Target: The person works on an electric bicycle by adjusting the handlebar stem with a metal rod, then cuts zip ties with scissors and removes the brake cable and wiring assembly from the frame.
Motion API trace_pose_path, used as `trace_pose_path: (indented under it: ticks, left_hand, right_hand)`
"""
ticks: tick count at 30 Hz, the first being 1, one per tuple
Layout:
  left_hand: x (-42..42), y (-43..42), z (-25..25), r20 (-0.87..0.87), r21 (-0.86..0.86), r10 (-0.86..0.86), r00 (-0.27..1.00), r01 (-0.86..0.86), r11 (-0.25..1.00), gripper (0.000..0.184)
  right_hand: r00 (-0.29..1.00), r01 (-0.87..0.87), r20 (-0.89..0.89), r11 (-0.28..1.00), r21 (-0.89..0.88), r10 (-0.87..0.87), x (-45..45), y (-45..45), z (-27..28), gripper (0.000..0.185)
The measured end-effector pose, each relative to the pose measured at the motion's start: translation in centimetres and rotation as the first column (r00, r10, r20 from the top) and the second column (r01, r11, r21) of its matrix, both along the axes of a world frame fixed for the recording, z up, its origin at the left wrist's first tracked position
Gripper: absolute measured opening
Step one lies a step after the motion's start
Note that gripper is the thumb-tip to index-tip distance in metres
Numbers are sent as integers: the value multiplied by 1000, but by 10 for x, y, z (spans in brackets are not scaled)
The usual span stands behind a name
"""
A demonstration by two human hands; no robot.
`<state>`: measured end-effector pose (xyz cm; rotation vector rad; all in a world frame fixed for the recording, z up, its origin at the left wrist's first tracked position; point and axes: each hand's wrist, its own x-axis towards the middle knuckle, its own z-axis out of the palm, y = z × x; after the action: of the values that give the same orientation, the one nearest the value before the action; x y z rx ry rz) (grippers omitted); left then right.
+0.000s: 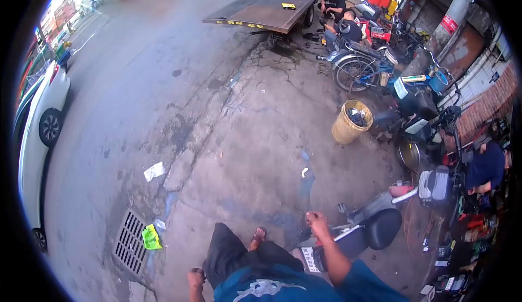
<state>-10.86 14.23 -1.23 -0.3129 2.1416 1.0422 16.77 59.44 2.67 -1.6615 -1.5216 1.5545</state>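
Observation:
Low in the view, my left hand (196, 278) hangs beside the dark shorts (228, 253) with its fingers curled. A small dark patch shows at its fingers; I cannot make out whether it is an object. Farther forward and to the right, my right hand (315, 222) is closed, and what it holds, if anything, is too small to tell. Just right of that hand and forearm lies the grey scooter (348, 240), with a black seat (383, 229) and a white number plate (310, 259). Neither hand visibly grips the scooter.
A yellow bucket (346, 129) holding dark scraps stands ahead. Bicycles (356, 73) and motorbikes crowd the right side, where people (348, 29) crouch. A flatbed (266, 9) is parked at the back. On the left are a drain grate (129, 241) and a white car (38, 133).

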Motion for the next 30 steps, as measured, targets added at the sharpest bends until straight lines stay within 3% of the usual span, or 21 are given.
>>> trace_pose_path:
  ticks: [4, 7, 9, 11, 12, 13, 15, 16, 17, 18, 21, 24, 26, 27, 28, 30]
  left_hand:
    - [-60, -14, 12, 84, -115, -140, 987, 149, 982, 16]
    - [-159, 47, -35, 92, -84, -275, 957, 283, 955, 16]
    - [-213, 122, -57, 53, -79, -221, 974, 225, 971, 15]
    - [-270, 190, -64, 14, -84, -211, 977, 212, 974, 15]
    - [-299, 215, -68, 11, -68, -269, 963, 269, 961, 16]
    - [-331, 242, -72, 7, -53, -326, 945, 326, 944, 17]
    - [-393, 313, -53, -43, -40, -479, 877, 477, 878, 23]
    - [-412, 355, -31, -76, -52, -459, 885, 456, 889, 24]
    - [-432, 403, -13, -119, -53, -435, 893, 431, 901, 25]
    - [-456, 437, -16, -172, -65, -475, 863, 472, 879, 24]
    - [-501, 540, -10, -324, -34, -548, 771, 569, 822, 22]
    - [-506, 630, 18, -300, 183, -441, 846, 504, 844, 24]
    - [-501, 662, -4, -279, 201, -428, 860, 488, 849, 27]
    - [-498, 682, -4, -246, 195, -424, 872, 473, 859, 28]
    - [-499, 691, -18, -263, 140, -455, 851, 500, 855, 27]
    - [-504, 695, -57, -357, -42, -568, 742, 594, 803, 26]
  right_hand:
    - [994, 108, 42, 988, -113, -104, -10, -16, -11, 27]
    - [971, 232, 86, 965, -122, -223, -30, 18, -49, 24]
    - [952, 300, 113, 944, -138, -286, -29, 42, -79, 23]
    - [874, 29, 482, 997, 75, -62, 19, 33, -186, 21]
    - [945, 239, 265, 958, -157, -193, 1, 27, -155, 20]
    - [904, 424, 128, 817, -391, -408, -15, 19, -127, 18]
    - [847, 526, 204, 719, -454, -490, -59, 13, -86, 19]
    - [727, 447, -154, 631, -634, -669, -42, -3, -123, 25]
    - [359, 255, -360, 462, -850, -861, -20, -20, -169, 31]
    - [87, -20, -315, 314, -949, -945, -12, -31, -195, 38]
    - [132, -223, -390, 356, -907, -911, -15, -27, -232, 40]
    - [362, 270, -352, 459, -847, -863, -88, 68, -161, 29]
    - [540, 434, -333, 594, -677, -773, -137, 148, -130, 23]
    - [822, 368, -253, 814, -450, -511, -139, 193, -145, 23]
    - [977, 186, -62, 955, -231, -206, -139, 233, -158, 24]
    - [909, 253, 366, 961, -107, -199, -214, 347, -107, 15]
